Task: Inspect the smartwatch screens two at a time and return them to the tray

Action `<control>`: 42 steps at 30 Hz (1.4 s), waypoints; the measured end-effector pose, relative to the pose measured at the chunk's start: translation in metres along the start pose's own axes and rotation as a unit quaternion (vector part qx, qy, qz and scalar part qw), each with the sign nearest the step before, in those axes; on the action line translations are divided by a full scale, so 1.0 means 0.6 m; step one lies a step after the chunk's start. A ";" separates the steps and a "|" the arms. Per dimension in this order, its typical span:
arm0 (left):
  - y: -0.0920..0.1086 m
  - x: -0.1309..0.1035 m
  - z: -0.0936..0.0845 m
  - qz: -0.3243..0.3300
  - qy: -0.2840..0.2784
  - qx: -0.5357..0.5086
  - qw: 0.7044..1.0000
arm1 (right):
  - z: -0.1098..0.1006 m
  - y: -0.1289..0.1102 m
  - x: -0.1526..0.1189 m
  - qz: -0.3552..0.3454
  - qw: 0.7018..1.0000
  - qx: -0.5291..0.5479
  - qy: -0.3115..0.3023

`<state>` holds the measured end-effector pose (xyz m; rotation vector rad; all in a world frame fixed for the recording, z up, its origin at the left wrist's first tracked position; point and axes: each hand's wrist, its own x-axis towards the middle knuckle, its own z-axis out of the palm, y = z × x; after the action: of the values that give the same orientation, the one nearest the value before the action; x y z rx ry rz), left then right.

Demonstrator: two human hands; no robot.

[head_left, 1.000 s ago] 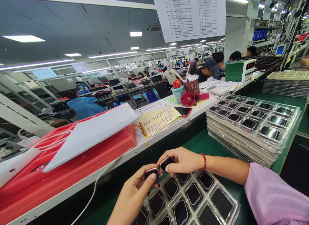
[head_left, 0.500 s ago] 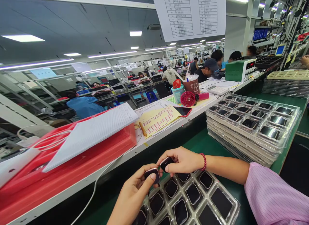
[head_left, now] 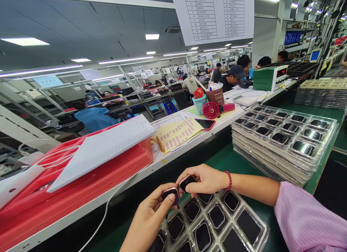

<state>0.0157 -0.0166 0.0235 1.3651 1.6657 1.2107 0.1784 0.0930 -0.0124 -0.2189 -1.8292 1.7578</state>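
Two small dark square watch-like pieces are held close together above a clear plastic tray [head_left: 261, 226]. My left hand [head_left: 151, 212] pinches one dark watch piece [head_left: 172, 196] between thumb and fingers. In my right hand [head_left: 207, 179], which has a red bead bracelet [head_left: 230, 180] at the wrist, is the other dark watch piece [head_left: 187, 182]. The tray below holds several similar dark square pieces [head_left: 217, 216] in its pockets, and my hands cover its far left part.
A tall stack of filled trays [head_left: 273, 151] stands at the right. Behind my hands, the white shelf [head_left: 143, 172] carries a red bin [head_left: 127, 161], yellow sheet [head_left: 179, 133], phone [head_left: 207, 124], pink fan [head_left: 211, 110] and green instrument [head_left: 267, 78]. Other people sit farther back.
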 end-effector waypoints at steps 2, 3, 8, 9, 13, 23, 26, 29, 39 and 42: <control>-0.001 0.000 0.000 0.002 0.001 0.001 1.000 | 0.000 -0.002 0.000 0.006 1.000 -0.002 0.001; -0.001 0.000 -0.001 0.003 0.001 0.000 1.000 | 0.000 -0.002 0.000 0.007 1.000 -0.003 0.001; -0.001 0.000 0.000 -0.001 0.000 -0.006 1.000 | 0.000 -0.001 0.000 -0.007 1.000 -0.004 0.002; -0.001 0.000 0.000 -0.002 0.000 -0.007 1.000 | -0.001 0.000 0.000 -0.010 1.000 -0.005 0.002; 0.002 -0.001 0.001 -0.004 0.000 -0.008 1.000 | 0.000 -0.001 -0.001 0.006 1.000 -0.015 0.003; 0.003 0.000 -0.001 0.002 -0.002 -0.011 1.000 | 0.001 -0.005 -0.003 0.004 1.000 -0.025 -0.001; 0.003 0.005 -0.008 0.003 -0.017 -0.003 1.000 | 0.001 -0.004 -0.003 -0.007 1.000 -0.014 -0.002; 0.001 0.012 -0.018 0.006 -0.036 -0.003 0.999 | -0.002 -0.002 -0.001 0.000 1.000 0.001 -0.013; -0.009 0.022 -0.008 0.009 -0.015 -0.107 0.994 | -0.028 -0.010 -0.003 0.016 1.000 -0.022 0.007; -0.012 0.023 -0.007 0.011 -0.017 -0.097 0.995 | -0.029 -0.012 -0.003 0.017 1.000 -0.024 0.000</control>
<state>0.0059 -0.0046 0.0191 1.2800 1.4719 1.3183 0.1910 0.1061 -0.0067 -0.2699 -1.8807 1.7371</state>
